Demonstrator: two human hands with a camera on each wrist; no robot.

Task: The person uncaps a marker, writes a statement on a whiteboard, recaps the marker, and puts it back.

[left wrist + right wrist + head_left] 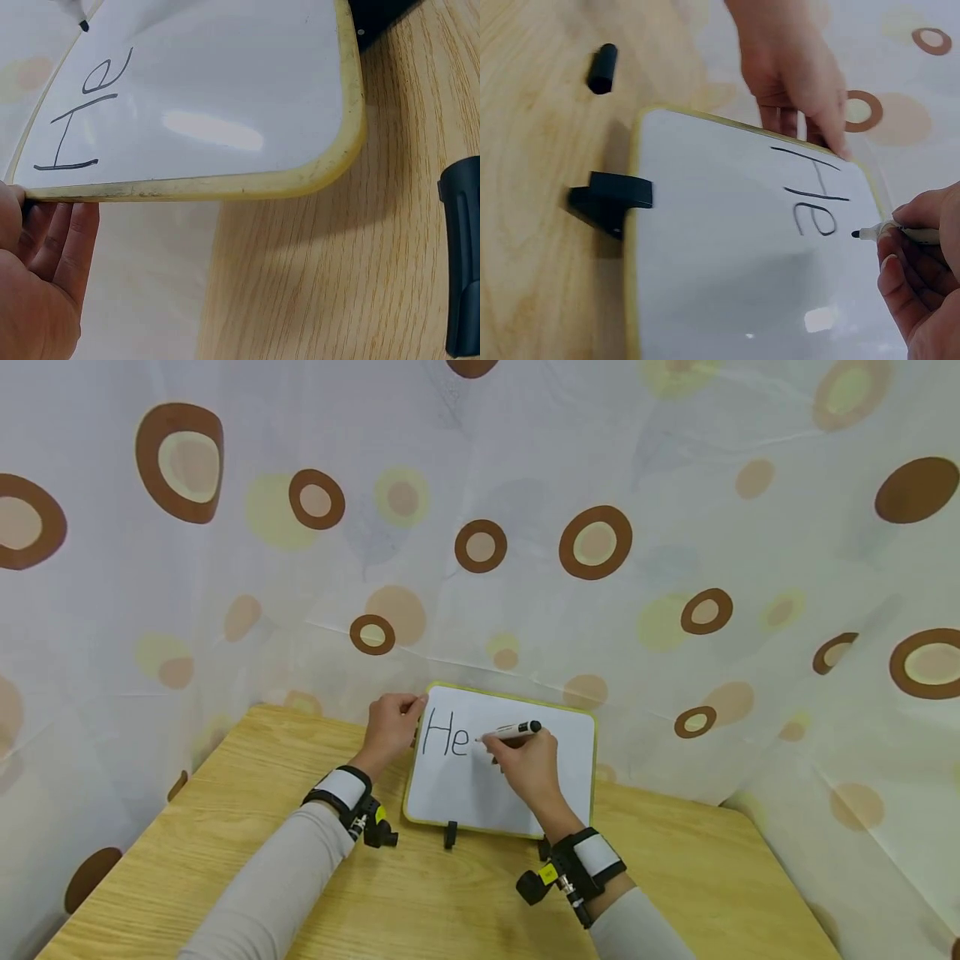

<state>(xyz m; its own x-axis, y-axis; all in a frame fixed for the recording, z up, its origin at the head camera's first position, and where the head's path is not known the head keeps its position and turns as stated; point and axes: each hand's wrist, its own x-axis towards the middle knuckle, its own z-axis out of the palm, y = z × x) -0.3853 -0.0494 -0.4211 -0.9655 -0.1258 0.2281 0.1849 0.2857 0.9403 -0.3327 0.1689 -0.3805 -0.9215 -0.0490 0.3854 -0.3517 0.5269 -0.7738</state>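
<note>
A small whiteboard (480,793) with a yellow frame leans back on a black stand, the letters "He" (447,735) in black on its upper left. The left hand (390,727) grips the board's left edge near the top corner, thumb at the front and fingers behind, as the left wrist view shows. Pinched in the right hand (531,768) is a white marker (512,731) with a black end. Its dark tip points left, just right of the "e"; whether it touches the board I cannot tell. A black marker cap (602,69) lies on the table left of the board.
The wooden table (420,902) meets a pale curtain (525,460) with brown rings close behind the board. One black stand foot (450,835) juts out under the board's lower edge. Black wrist cameras (381,832) are strapped to both wrists.
</note>
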